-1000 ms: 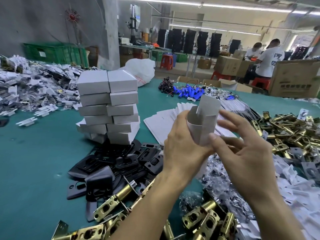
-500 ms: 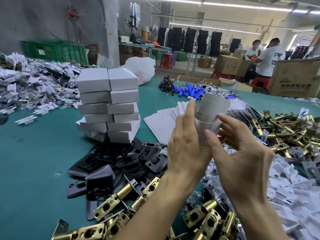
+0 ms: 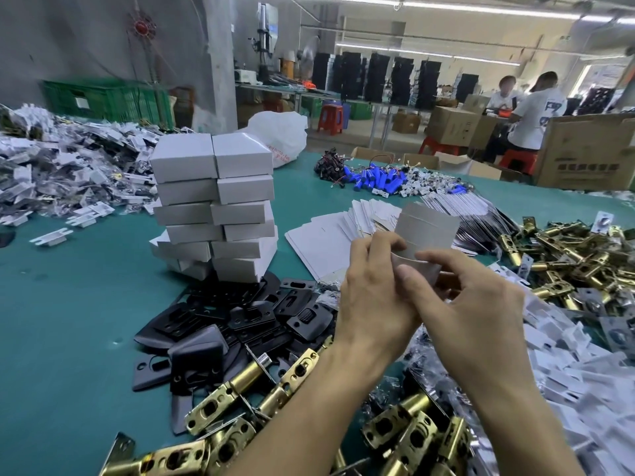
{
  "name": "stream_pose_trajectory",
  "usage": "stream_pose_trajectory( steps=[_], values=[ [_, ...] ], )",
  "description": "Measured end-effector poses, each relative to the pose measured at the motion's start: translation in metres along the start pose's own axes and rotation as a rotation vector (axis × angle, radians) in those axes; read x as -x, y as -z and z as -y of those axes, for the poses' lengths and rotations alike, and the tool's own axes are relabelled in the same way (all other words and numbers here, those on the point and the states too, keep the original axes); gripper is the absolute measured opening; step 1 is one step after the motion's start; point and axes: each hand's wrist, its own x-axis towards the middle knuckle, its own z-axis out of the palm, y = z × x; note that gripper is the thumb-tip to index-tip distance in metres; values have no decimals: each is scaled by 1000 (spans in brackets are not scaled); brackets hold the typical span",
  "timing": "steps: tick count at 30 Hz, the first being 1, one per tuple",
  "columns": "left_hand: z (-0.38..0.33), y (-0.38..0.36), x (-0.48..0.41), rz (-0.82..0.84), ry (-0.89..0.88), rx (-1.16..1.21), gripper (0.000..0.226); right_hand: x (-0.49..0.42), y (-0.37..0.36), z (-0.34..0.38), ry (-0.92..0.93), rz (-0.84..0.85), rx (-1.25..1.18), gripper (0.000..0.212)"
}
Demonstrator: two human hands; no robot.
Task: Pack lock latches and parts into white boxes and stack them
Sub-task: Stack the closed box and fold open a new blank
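Both hands hold one half-folded white box (image 3: 426,231) above the table's middle. My left hand (image 3: 374,297) grips its left side with curled fingers. My right hand (image 3: 464,304) pinches its lower flap, thumb on the front. A double stack of closed white boxes (image 3: 213,207) stands to the left. Flat box blanks (image 3: 330,238) are fanned out behind my hands. Brass lock latches (image 3: 275,379) lie in front of me, with more latches (image 3: 584,255) heaped at the right. Black plates (image 3: 247,321) are piled below the stack.
Bagged small parts (image 3: 62,173) are heaped at far left, white plastic pieces (image 3: 591,365) at right. Blue cylinders (image 3: 374,178) lie at the back of the green table (image 3: 68,338). Cardboard cartons (image 3: 584,152) and seated people (image 3: 536,111) are beyond.
The box has been lowered and turned between my hands. My left fingers have curled round its side, and my right thumb now presses a lower flap.
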Motion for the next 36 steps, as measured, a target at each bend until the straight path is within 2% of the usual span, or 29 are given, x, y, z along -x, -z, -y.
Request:
stream_pose_trajectory(
  steps=[5,9,16,18,21,22,24,26,29,31,36],
  values=[
    [-1,0,0,59,-33,-23,43,-4,5,-4,-9,45,17,12],
    [0,0,-1,87,-50,-60,48,-7,14,-9,-68,101,7,12],
    [-4,4,1,32,-192,-82,46,-12,26,-5,-76,222,-66,16],
    [-6,6,1,6,-244,-101,42,-12,28,-1,-64,165,-141,22],
    [-9,9,-1,4,-278,-141,43,-14,30,1,-114,5,-362,4],
    [-9,10,-1,10,-282,-138,44,-15,30,0,-146,-42,-414,10],
    [-10,12,-1,21,-290,-131,48,-14,30,-3,-221,-59,-491,14],
    [-11,12,0,32,-292,-115,59,-14,29,-3,-279,-22,-525,2],
    [-12,12,0,47,-278,-114,76,-13,26,0,-345,84,-662,25],
    [-10,11,-2,48,-276,-125,82,-13,24,4,-357,141,-753,30],
    [-7,8,-1,30,-246,-170,86,-11,21,5,-340,182,-734,14]
  ],
)
